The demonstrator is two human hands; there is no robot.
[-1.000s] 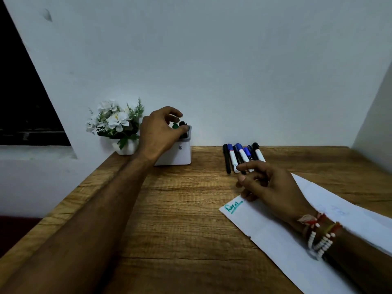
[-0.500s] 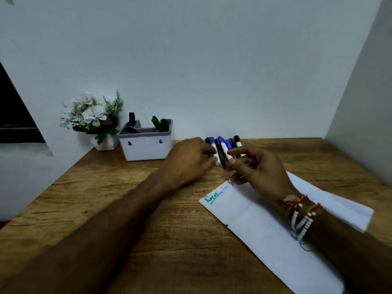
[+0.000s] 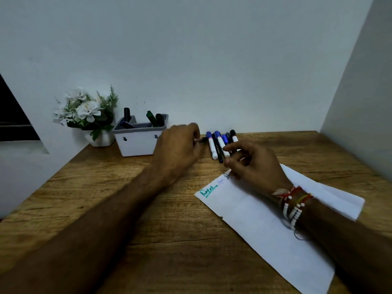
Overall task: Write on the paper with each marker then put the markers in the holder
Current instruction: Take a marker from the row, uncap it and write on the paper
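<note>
Left hand (image 3: 178,149) hides most of the thin dark marker (image 3: 201,140) it pinches; colour unclear. Right hand (image 3: 256,166) covers lower ends of the row of blue and black markers (image 3: 220,145) and some handwriting on the white paper sheet (image 3: 265,225), whose lower corner is cropped.

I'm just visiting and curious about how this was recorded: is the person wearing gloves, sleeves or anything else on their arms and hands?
No gloves and no sleeves in view: both forearms are bare. The left hand and its wrist carry nothing. The right hand has no rings that I can make out, but its wrist wears a stack of bracelets: strings of white beads, red and yellow-green threads, and a thin dark cord hanging below.
</note>
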